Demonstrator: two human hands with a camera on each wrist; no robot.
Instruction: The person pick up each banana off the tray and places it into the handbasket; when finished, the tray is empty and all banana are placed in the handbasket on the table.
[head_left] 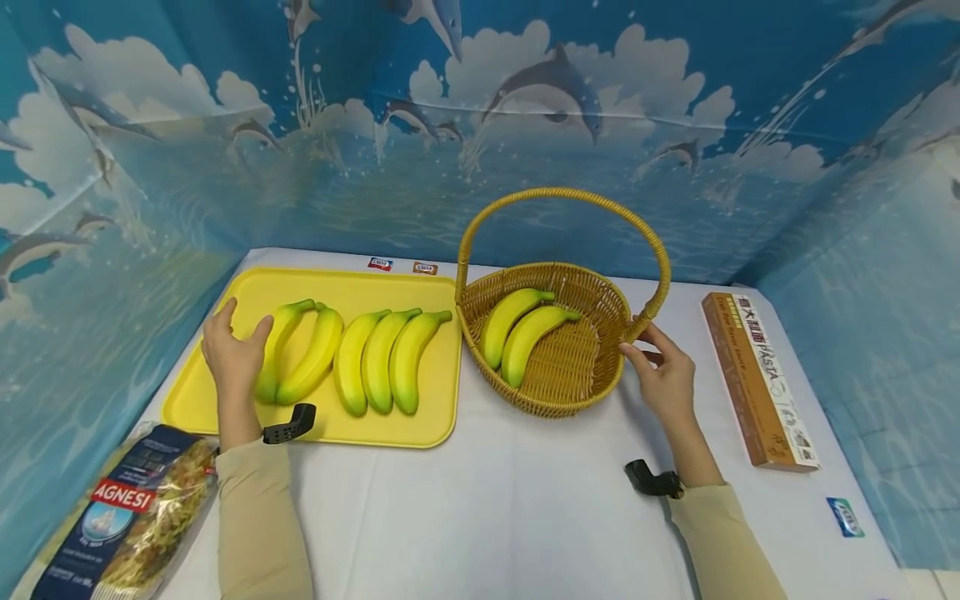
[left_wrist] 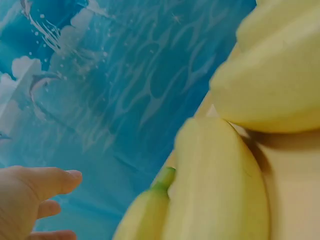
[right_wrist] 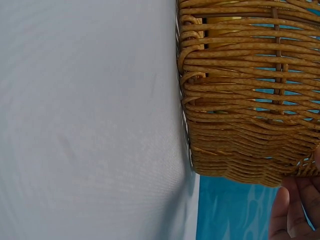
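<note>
My left hand (head_left: pixel 236 354) hovers over the left end of a yellow tray (head_left: pixel 442 429), thumb and fingers spread apart, holding nothing. Just right of it lies the leftmost banana (head_left: pixel 272 354), one of several in a row on that tray. In the left wrist view, fingers (left_wrist: pixel 55 182) and bananas (left_wrist: pixel 215 185) are apart. At the right, my right hand (head_left: pixel 667 379) grips the wicker basket (head_left: pixel 555 408) at its rim, by the foot of the tall handle. Two bananas (head_left: pixel 525 346) lie inside, on the left. The right wrist view shows fingers (right_wrist: pixel 281 210) against the basket's woven side (right_wrist: pixel 240 110).
A pasta bag (head_left: pixel 127 517) lies at the front left, touching the tray's corner area. On the right is a brown pasta box (head_left: pixel 761 383). Small packets (head_left: pixel 380 264) sit behind the tray, another packet (head_left: pixel 845 517) at the front right. Dolphin-print curtains (head_left: pixel 360 183) surround the white table.
</note>
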